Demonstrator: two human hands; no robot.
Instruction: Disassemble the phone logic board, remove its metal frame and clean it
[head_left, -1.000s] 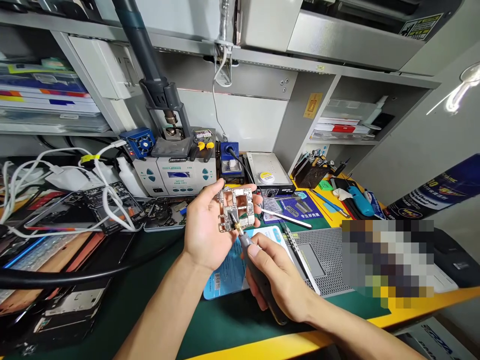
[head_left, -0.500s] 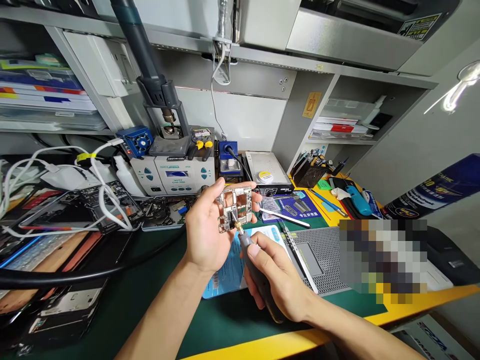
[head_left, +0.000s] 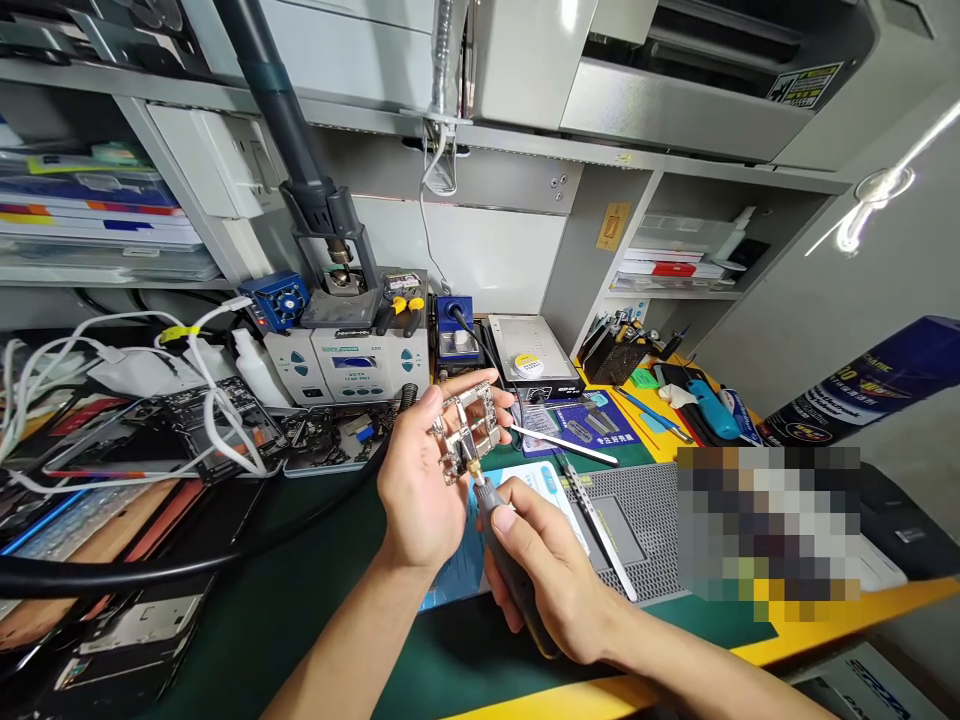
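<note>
Head view. Containers: black mesh pen holder [head_left: 611, 352], at 2 o'clock from the hands, packed with upright tools too small to tell apart. Shelf compartment [head_left: 675, 262] at upper right holds flat stacked boxes.

Grip: left hand [head_left: 416, 470] closed around a small metal frame board [head_left: 469, 430], thumb on its upper edge, fingers behind; the board is raised above the green mat [head_left: 300, 590], at the middle of the picture. Right hand [head_left: 551, 570] wrapped shut around a dark screwdriver [head_left: 506, 555], thumb pressed along the shaft; its brass-collared tip touches the board's lower edge at 6 o'clock.

Nearby: blue card [head_left: 540, 480] under the hands; tweezers [head_left: 596, 525] on the grey pad [head_left: 645, 520] at 3 o'clock; soldering station [head_left: 352, 355] at 11 o'clock.

Obscured: a pixelated block covers the bench at right; the screwdriver's rear end is hidden in the palm.
</note>
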